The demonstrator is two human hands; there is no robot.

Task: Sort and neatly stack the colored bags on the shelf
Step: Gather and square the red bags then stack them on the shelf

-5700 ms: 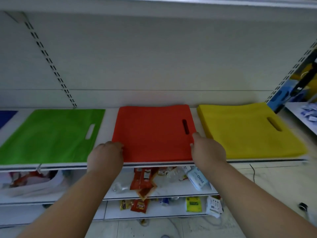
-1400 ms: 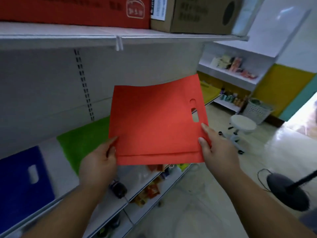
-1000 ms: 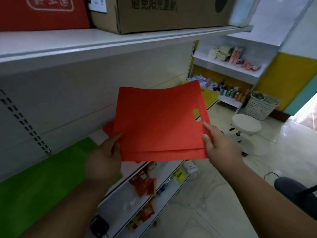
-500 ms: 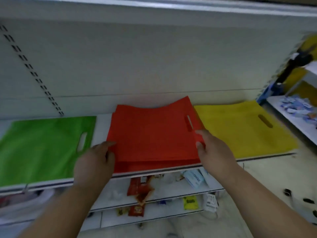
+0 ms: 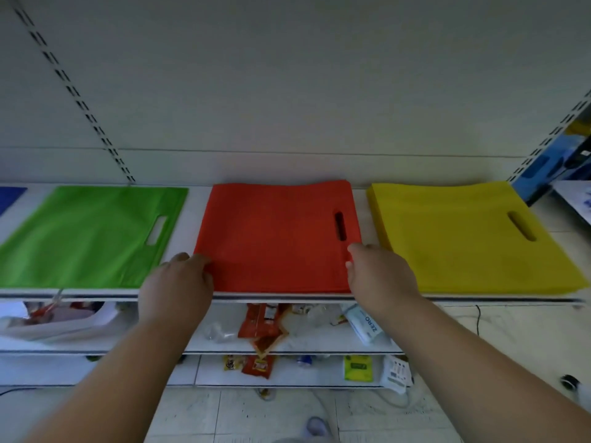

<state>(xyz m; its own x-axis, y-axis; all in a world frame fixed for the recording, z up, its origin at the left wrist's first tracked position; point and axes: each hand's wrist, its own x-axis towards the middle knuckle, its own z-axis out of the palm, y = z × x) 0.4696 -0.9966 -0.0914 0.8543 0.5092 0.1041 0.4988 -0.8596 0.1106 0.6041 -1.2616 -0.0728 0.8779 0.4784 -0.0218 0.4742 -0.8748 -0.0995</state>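
A flat stack of red bags (image 5: 275, 238) lies in the middle of the white shelf (image 5: 479, 297), with its handle slot to the right. My left hand (image 5: 176, 286) grips the stack's front left corner, fingers curled at its edge. At the front right corner my right hand (image 5: 380, 276) holds the stack, thumb on the edge. A green bag stack (image 5: 86, 238) lies to the left and a yellow bag stack (image 5: 463, 238) to the right. The corner of a blue bag (image 5: 9, 196) shows at the far left.
Narrow strips of bare shelf separate the stacks. On the lower shelves lie red snack packets (image 5: 260, 324), a white plastic bag (image 5: 57, 321) and a white box (image 5: 367, 324). A blue box (image 5: 550, 174) stands beyond the right upright. Tiled floor is below.
Both hands lifted red bags off the shelf, held them up in the air, then brought them back down. The red stack now lies flat between green and yellow.
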